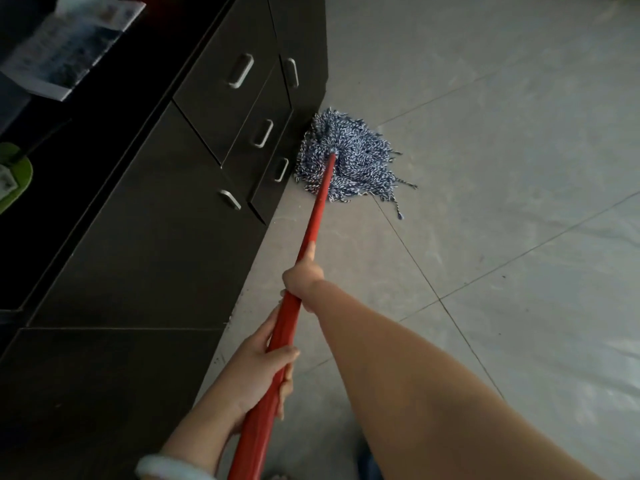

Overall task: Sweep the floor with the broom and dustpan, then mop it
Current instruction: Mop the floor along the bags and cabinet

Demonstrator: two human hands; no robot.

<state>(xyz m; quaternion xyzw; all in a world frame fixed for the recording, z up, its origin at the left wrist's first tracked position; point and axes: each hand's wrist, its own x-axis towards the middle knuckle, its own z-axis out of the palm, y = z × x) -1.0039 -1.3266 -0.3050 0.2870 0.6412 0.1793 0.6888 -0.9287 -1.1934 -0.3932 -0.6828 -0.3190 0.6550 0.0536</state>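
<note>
Fingers [289,355] of both hands curl round the red mop handle [313,233], left hand [258,370] low, right hand [303,278] ahead. Dark cabinet [166,216] flanks the grey tiled floor [502,202] (streaky); the blue-white mop head [353,161] presses against its base.

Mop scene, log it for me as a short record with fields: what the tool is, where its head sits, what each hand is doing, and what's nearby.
tool: mop with red handle and blue-white string head
head position: on the tiled floor, against the base of the dark cabinet
right hand: grips the handle, further down toward the head
left hand: grips the handle, nearer the body
nearby: papers on the cabinet top
</note>
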